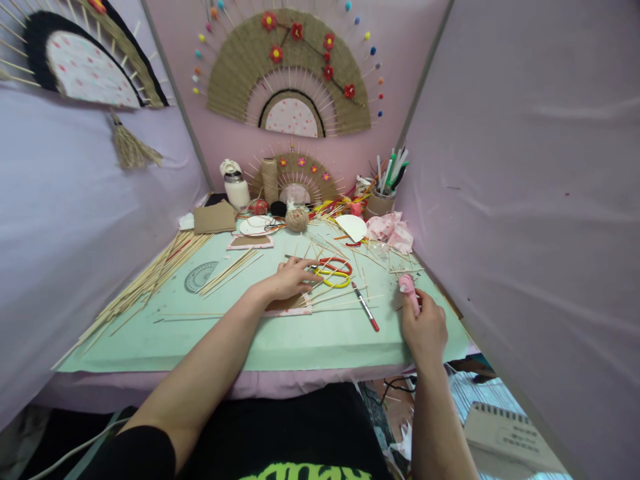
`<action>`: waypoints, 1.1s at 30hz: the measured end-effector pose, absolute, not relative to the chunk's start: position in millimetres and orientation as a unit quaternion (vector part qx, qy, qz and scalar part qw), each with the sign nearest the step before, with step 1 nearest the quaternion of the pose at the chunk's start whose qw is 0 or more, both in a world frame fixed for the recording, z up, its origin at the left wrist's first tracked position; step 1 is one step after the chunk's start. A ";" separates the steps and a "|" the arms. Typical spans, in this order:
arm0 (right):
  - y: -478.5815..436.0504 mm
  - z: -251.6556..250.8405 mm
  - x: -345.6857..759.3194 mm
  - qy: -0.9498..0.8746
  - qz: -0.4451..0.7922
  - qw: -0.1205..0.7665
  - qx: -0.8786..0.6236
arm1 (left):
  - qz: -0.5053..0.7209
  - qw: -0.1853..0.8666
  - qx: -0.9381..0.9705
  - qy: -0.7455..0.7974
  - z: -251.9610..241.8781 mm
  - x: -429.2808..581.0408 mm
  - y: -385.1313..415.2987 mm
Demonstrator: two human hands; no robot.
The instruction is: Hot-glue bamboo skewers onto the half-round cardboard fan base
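My right hand is wrapped round a pink glue gun, held upright near the table's right side. The left hand reaches over a cardboard piece with pink-dotted trim, its fingers stretched out and apart. From that piece thin bamboo sticks fan out to the right. By my left fingertips lie scissors with red and yellow handles; I cannot tell whether the fingers touch them. A red-capped marker rests between my two hands. My left palm hides part of the cardboard.
Many loose bamboo sticks cover the left side, near a clear protractor. Along the back stand a white jar, a twine ball and a pen holder. A decorated fan hangs on the back wall.
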State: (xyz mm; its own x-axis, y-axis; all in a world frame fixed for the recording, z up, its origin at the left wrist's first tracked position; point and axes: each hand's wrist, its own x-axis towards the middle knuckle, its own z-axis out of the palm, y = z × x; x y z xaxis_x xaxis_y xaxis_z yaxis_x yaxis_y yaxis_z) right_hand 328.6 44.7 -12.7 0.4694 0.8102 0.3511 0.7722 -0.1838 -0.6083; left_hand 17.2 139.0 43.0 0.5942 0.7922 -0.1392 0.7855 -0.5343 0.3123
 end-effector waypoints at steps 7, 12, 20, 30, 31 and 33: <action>45.0 -11.6 328.6 -0.515 0.027 0.375 -0.770 | 0.015 0.168 0.877 0.449 39.0 16.1 140.3; 45.0 -10.0 327.4 -0.513 0.028 0.376 -0.771 | 0.017 0.175 0.877 0.447 43.8 15.2 138.4; 45.2 -9.3 328.6 -0.508 0.039 0.360 -0.781 | 0.023 0.181 0.881 0.437 47.8 11.2 135.2; 46.4 -13.1 329.0 -0.510 0.027 0.364 -0.779 | 0.025 0.170 0.882 0.438 38.3 11.9 139.6; 46.4 -13.2 329.0 -0.509 0.027 0.363 -0.780 | 0.026 0.170 0.882 0.439 38.3 12.2 139.3; 46.4 -12.9 329.0 -0.506 0.029 0.361 -0.783 | 0.027 0.172 0.881 0.439 39.2 12.8 138.5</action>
State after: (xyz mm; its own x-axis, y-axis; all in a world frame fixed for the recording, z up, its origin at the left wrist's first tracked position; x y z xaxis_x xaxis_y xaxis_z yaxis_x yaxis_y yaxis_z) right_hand 329.0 46.4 -12.9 0.4858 0.8130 0.3210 0.7716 -0.2264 -0.5944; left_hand 12.8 138.5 39.2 0.6132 0.7830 -0.1042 0.7645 -0.5552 0.3274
